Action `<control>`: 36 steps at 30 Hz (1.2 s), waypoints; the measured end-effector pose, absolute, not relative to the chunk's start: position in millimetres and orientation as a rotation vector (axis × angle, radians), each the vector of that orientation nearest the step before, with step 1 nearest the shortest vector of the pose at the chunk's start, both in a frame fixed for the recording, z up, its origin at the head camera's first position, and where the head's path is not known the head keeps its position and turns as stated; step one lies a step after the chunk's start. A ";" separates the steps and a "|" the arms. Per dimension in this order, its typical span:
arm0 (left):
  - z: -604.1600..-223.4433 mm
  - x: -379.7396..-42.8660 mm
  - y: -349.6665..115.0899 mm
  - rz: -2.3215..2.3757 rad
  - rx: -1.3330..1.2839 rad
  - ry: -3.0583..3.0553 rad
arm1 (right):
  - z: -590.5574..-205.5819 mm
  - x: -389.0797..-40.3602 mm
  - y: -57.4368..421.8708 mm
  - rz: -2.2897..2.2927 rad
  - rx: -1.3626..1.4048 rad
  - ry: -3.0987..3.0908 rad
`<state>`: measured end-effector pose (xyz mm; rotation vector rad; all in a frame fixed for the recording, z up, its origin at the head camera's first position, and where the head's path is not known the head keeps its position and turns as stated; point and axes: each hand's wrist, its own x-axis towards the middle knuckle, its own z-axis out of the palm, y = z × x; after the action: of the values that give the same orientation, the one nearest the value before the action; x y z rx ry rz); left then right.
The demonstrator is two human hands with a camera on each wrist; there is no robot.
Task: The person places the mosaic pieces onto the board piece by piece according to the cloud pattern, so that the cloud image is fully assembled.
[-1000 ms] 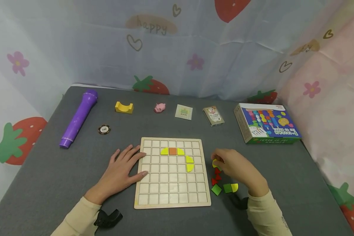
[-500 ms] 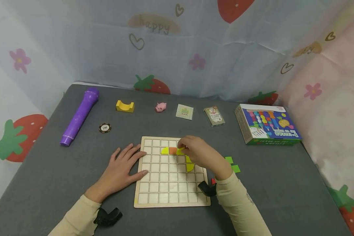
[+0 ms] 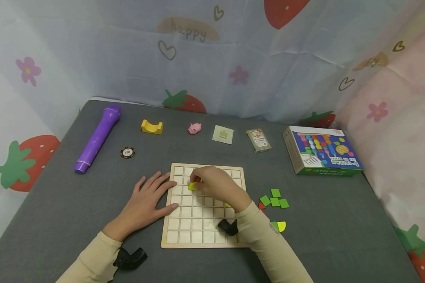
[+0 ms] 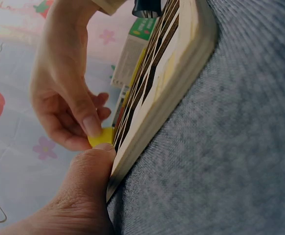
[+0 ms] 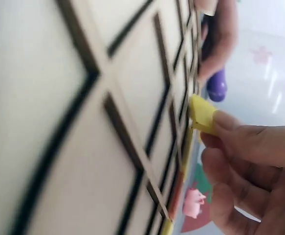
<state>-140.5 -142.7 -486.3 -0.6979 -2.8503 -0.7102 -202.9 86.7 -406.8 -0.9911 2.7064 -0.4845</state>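
My right hand [image 3: 216, 184] pinches a yellow quarter-round tile [image 3: 192, 186] between thumb and fingertips, close over the upper left cells of the wooden grid board [image 3: 198, 236]. In the right wrist view the tile [image 5: 203, 115] is tilted, with one edge right at the board's grid. My left hand [image 3: 143, 210] lies spread along the board's left edge, thumb and a fingertip on the rim. The right hand covers most of the tiles laid on the board. A yellow tile [image 3: 226, 204] peeks out below it, and an orange tile [image 5: 176, 193] shows in the right wrist view.
Right of the board lie several green tiles [image 3: 274, 202], a red tile [image 3: 261, 205] and a yellow tile [image 3: 281, 226]. Behind stand a purple microphone [image 3: 98, 137], poker chip [image 3: 127, 152], yellow block [image 3: 152, 127], pink pig [image 3: 194, 128], small packet [image 3: 223, 134], card box [image 3: 258, 140] and colourful box [image 3: 322, 150].
My right hand has picked up the yellow tile from beside the board and carried it leftward over the board's upper left. The left hand has stayed in place.
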 end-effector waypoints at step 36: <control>-488.1 -141.2 -143.2 -0.698 -0.695 -2.864 | -405.6 -194.0 78.5 -0.292 -1.025 2.685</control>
<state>-141.2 -143.2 -488.1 -0.6954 -2.8643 -0.6981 -194.0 78.5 -405.6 -1.0253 2.6846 -0.2919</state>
